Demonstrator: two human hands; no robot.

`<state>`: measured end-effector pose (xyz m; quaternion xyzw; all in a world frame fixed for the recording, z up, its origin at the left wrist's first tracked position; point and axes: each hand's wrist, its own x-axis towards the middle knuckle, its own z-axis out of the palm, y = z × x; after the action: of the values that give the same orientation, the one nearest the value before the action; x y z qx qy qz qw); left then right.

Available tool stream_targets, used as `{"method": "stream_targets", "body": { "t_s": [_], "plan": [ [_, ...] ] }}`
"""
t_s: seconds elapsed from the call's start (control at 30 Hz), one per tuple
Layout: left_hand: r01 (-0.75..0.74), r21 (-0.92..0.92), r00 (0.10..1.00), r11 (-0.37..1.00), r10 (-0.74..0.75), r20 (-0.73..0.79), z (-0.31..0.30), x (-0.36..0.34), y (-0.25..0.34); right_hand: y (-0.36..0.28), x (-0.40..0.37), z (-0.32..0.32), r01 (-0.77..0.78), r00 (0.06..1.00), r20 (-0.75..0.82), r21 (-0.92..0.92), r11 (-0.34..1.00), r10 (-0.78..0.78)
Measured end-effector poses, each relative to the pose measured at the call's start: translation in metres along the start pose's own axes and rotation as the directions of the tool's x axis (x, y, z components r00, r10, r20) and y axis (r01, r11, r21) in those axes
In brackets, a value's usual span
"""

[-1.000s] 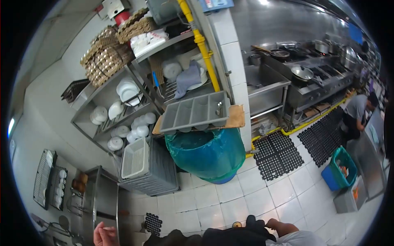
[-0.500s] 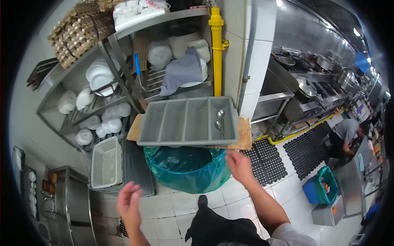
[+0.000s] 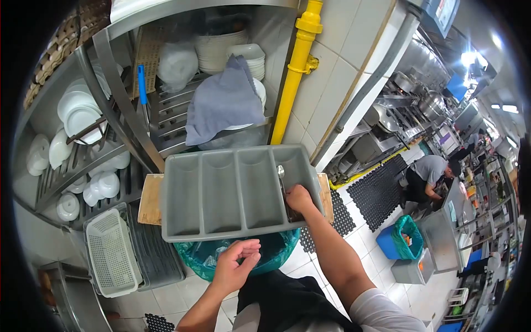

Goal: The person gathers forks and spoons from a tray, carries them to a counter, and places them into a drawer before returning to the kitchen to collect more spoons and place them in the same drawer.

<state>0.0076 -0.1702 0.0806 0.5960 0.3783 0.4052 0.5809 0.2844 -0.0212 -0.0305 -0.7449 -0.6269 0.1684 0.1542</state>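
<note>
A grey cutlery tray (image 3: 218, 229) with long compartments lies across a wooden board (image 3: 150, 199) above a bin lined with a green bag (image 3: 191, 259). My right hand (image 3: 299, 199) reaches down into the rightmost compartment, its fingers closed at the handles of the metal spoons. One spoon's bowl (image 3: 281, 171) shows above the fingers; the other spoon is mostly hidden by the hand. Below the tray's front edge, my left hand (image 3: 237, 268) hovers over the bin, fingers loosely bent and thumb apart, with nothing in it.
A metal rack on the left holds white plates (image 3: 83, 119), cups (image 3: 101, 187) and a grey cloth (image 3: 221, 99). A white plastic basket (image 3: 113, 252) stands low at left. A yellow pipe (image 3: 296, 72) rises behind the tray. Further right, a person (image 3: 428, 174) bends at a counter.
My right hand has moved from in front of the tray into its rightmost compartment, onto the spoons. My left hand has come right, toward the bin. The view has shifted closer to the tray.
</note>
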Motion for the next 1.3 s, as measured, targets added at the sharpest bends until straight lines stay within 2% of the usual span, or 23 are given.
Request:
{"method": "stream_targets", "body": {
  "t_s": [0.03,0.1,0.13,0.17,0.2,0.33,0.43,0.47,0.53,0.6,0.7,0.73,0.8,0.83,0.9,1.0,1.03,1.07,1.1,1.13,1.2,1.27,1.3],
  "plan": [
    [-0.001,0.011,1.0,1.0,0.001,-0.004,-0.001,0.003,-0.002,0.002,0.001,-0.002,-0.006,1.0,0.004,-0.011,1.0,0.006],
    [0.017,-0.017,1.0,1.0,-0.017,-0.003,0.0,0.006,-0.005,0.006,0.001,-0.005,0.154,0.982,0.112,-0.003,0.988,-0.153],
    [0.03,-0.03,1.0,0.999,-0.031,-0.003,0.001,0.008,-0.006,0.0,-0.001,-0.012,0.145,0.983,0.112,-0.005,0.989,-0.144],
    [0.032,-0.032,0.999,0.999,-0.032,0.007,0.003,0.009,-0.008,-0.009,-0.005,-0.023,-0.117,0.973,0.227,0.299,0.947,0.048],
    [0.052,-0.065,0.998,0.997,-0.05,0.035,0.007,0.008,-0.01,-0.017,-0.009,-0.03,-0.382,0.904,0.384,0.535,0.753,0.186],
    [0.086,-0.111,0.988,0.99,-0.07,0.137,0.023,0.007,-0.018,-0.007,-0.014,-0.023,-0.409,0.9,0.404,0.654,0.637,0.164],
    [0.089,-0.099,0.983,0.991,-0.071,0.171,0.032,0.006,-0.016,-0.008,-0.018,-0.031,-0.545,0.823,0.54,0.665,0.51,0.175],
    [0.105,-0.096,0.98,0.99,-0.087,0.181,0.035,0.005,-0.017,-0.008,-0.018,-0.029,-0.545,0.825,0.536,0.669,0.506,0.18],
    [0.109,-0.101,0.978,0.989,-0.089,0.188,0.041,0.006,-0.019,-0.009,-0.018,-0.024,-0.459,0.887,0.454,0.85,0.259,0.084],
    [0.123,-0.106,0.977,0.987,-0.102,0.186,0.045,0.007,-0.023,-0.023,-0.027,-0.05,-0.483,0.874,0.481,0.844,0.234,0.067],
    [0.133,-0.216,0.985,0.967,-0.104,0.139,0.052,0.014,-0.028,-0.039,-0.052,-0.095,-0.36,0.919,0.393,0.84,0.406,0.002],
    [0.135,-0.203,0.983,0.97,-0.105,0.152,0.055,0.018,-0.024,-0.038,-0.065,-0.107,-0.356,0.923,0.385,0.848,0.392,0.008],
    [0.174,-0.325,0.981,0.93,-0.134,0.141,0.065,0.025,-0.013,-0.034,-0.103,-0.124,-0.241,0.947,0.311,0.852,0.464,-0.08],
    [0.172,-0.354,0.978,0.919,-0.116,0.175,0.072,0.029,-0.009,-0.03,-0.123,-0.131,-0.245,0.947,0.311,0.857,0.452,-0.077],
    [0.203,-0.379,0.973,0.903,-0.142,0.183,0.096,0.037,-0.003,-0.015,-0.168,-0.142,-0.139,0.949,0.262,0.848,0.511,-0.176],
    [0.21,-0.373,0.967,0.904,-0.137,0.213,0.141,0.043,-0.002,0.021,-0.229,-0.153,-0.215,0.921,0.321,0.89,0.402,-0.219],
    [0.227,-0.487,0.963,0.843,-0.121,0.24,0.158,0.045,-0.001,0.037,-0.248,-0.154,-0.219,0.927,0.315,0.895,0.388,-0.203],
    [0.249,-0.589,0.958,0.769,-0.105,0.268,0.177,0.045,0.004,0.053,-0.267,-0.154,-0.265,0.919,0.329,0.923,0.279,-0.216],
    [0.28,-0.602,0.942,0.748,-0.094,0.321,0.195,0.042,0.012,0.068,-0.286,-0.154,-0.301,0.914,0.334,0.939,0.164,-0.231],
    [0.299,-0.583,0.931,0.756,-0.098,0.351,0.212,0.039,0.014,0.081,-0.304,-0.155,-0.288,0.926,0.314,0.947,0.142,-0.211],
    [0.39,-0.542,0.851,0.744,-0.066,0.521,0.249,0.036,0.014,0.11,-0.335,-0.156,-0.258,0.943,0.272,0.961,0.098,-0.19],
    [0.424,-0.475,0.802,0.771,-0.076,0.592,0.291,0.031,0.013,0.139,-0.364,-0.159,-0.212,0.966,0.223,0.973,0.087,-0.132],
    [0.456,-0.408,0.79,0.791,-0.149,0.594,0.313,0.03,0.01,0.151,-0.378,-0.163,-0.224,0.971,0.23,0.971,0.083,-0.063]
  ]
}}
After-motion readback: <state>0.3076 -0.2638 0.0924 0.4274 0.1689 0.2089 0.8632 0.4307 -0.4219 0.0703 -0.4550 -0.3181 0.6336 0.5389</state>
